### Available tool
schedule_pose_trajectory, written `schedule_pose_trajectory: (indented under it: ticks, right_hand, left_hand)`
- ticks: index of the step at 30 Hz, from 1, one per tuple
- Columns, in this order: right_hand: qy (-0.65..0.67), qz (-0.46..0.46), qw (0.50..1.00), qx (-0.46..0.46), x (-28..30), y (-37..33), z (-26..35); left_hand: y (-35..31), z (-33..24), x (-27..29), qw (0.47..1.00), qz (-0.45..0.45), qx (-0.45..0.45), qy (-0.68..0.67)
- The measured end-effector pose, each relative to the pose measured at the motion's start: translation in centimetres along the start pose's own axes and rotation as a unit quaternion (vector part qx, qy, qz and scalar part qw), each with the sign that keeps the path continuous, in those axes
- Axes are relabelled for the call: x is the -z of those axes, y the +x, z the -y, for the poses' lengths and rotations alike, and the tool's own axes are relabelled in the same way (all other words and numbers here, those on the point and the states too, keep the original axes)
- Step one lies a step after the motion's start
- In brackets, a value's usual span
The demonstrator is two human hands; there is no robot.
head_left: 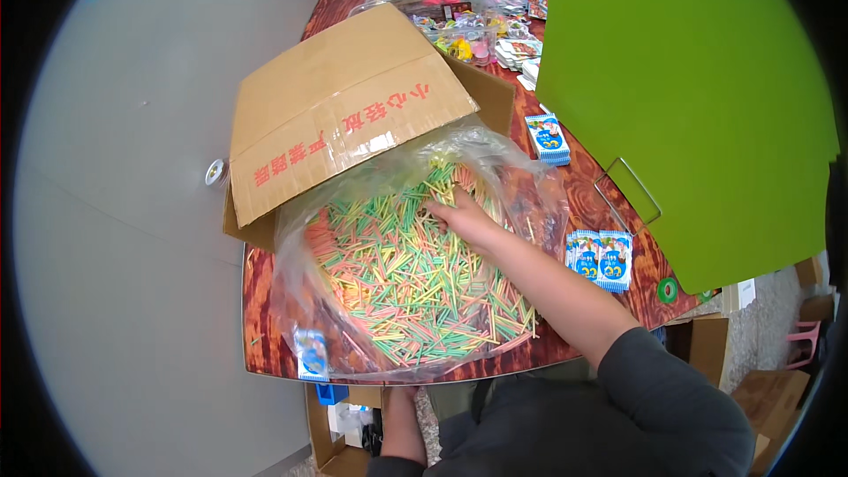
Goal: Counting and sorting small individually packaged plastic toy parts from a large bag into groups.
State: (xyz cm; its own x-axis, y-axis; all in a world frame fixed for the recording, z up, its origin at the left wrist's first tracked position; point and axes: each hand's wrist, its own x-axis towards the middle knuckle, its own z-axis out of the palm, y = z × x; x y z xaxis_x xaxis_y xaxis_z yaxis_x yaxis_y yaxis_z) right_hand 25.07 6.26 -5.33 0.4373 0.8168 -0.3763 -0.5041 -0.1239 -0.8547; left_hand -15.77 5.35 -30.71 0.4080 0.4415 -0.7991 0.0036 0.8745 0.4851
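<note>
A heap of thin, short pastel sticks in pink, green and yellow fills a clear plastic bag spread at the mouth of a cardboard box. My right hand reaches into the upper right part of the heap. Its fingers are curled among the sticks, their tips partly buried. My left forearm shows below the table's front edge, but the hand itself is hidden there. One blue-and-white packet lies at the front left, by the bag's edge.
Blue-and-white packets lie right of the bag, with another stack of packets farther back. A green panel with a metal handle borders the right side. Clear plastic containers stand behind the box. A grey wall rises at left.
</note>
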Motion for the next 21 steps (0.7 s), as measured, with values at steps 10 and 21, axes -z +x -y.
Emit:
schedule_pose_trajectory:
  ticks: [10,21]
  right_hand:
    - [-0.546,-0.035,0.812,0.203,-1.2,-3.8,0.6]
    - [-0.465,-0.058,0.839,0.277,-0.6,-4.7,0.6]
  left_hand:
    - [-17.1,-2.1,4.2,0.985,0.001,-0.010,0.173]
    - [-21.7,-8.8,-10.7,0.944,0.271,-0.184,0.034]
